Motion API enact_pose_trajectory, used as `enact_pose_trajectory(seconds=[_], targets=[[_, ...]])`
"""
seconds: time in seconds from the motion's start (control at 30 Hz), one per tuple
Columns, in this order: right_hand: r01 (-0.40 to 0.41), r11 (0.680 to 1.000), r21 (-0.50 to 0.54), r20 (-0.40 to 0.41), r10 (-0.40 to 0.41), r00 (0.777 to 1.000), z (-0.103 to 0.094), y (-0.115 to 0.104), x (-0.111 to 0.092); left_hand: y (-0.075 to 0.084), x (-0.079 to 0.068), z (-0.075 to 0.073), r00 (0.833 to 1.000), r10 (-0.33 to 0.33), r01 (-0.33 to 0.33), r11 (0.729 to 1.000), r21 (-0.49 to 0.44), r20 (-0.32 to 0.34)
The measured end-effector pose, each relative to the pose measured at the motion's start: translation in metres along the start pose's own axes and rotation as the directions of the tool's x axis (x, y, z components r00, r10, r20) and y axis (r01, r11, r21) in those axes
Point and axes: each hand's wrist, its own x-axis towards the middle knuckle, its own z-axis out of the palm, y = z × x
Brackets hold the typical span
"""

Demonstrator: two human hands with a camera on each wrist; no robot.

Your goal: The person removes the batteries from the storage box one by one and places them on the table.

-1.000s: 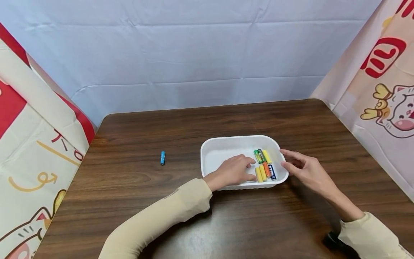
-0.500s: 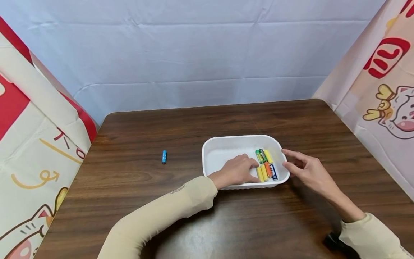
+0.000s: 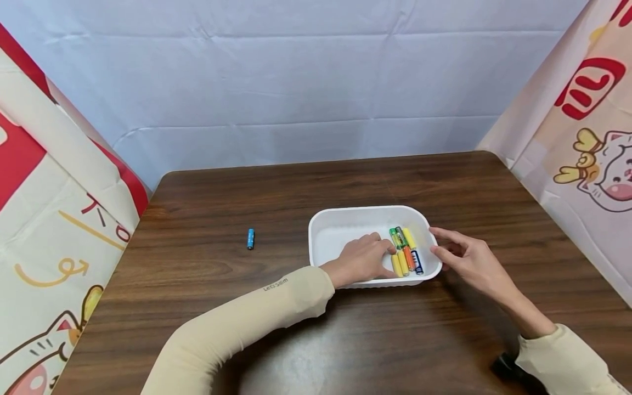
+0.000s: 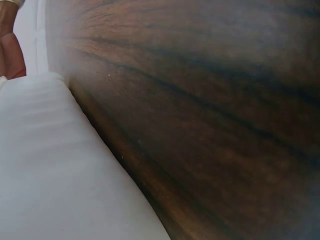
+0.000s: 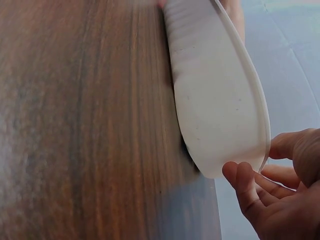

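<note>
A white plastic tray (image 3: 336, 233) stands on the table with several batteries lying side by side in two rows at its right end. In the upper row are a green battery (image 3: 396, 238), a dark one and a yellow one; the lower row has two yellow batteries, an orange battery (image 3: 408, 258) and a dark blue one. My left hand (image 3: 359, 259) reaches into the tray, its thumb and forefinger at the two ends of the leftmost yellow battery (image 3: 397, 266). My right hand (image 3: 474, 263) holds the tray's right end; in the right wrist view its fingertips (image 5: 242, 175) touch the wall.
A single blue battery (image 3: 250, 239) lies on the brown wooden table (image 3: 222, 203), left of the tray. Pale cloth hangs behind the table, with printed cloth at both sides. A black object (image 3: 508, 366) shows beside my right sleeve.
My left thumb and forefinger have moved slightly right, closing in on the leftmost yellow battery. My right hand keeps its place at the tray's end. The head view has shifted slightly.
</note>
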Motion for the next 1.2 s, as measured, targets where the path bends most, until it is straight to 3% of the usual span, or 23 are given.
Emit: enact_pose_trajectory(seconds=[0.73, 1.03, 1.2], targets=[[-0.012, 1.000, -0.017, -0.005, 0.012, 1.000, -0.001, 0.000, -0.001, 0.003, 0.001, 0.000, 1.000, -0.015, 0.015, 1.000, 0.016, -0.019], [-0.014, 1.000, -0.006, -0.008, 0.014, 1.000, -0.001, 0.002, -0.002, 0.001, 0.000, -0.002, 0.997, -0.008, 0.009, 1.000, 0.013, -0.072], [-0.020, 1.000, 0.000, -0.002, 0.020, 1.000, -0.001, 0.002, -0.001, -0.001, -0.003, -0.011, 0.995, -0.020, 0.018, 1.000, -0.022, -0.097]])
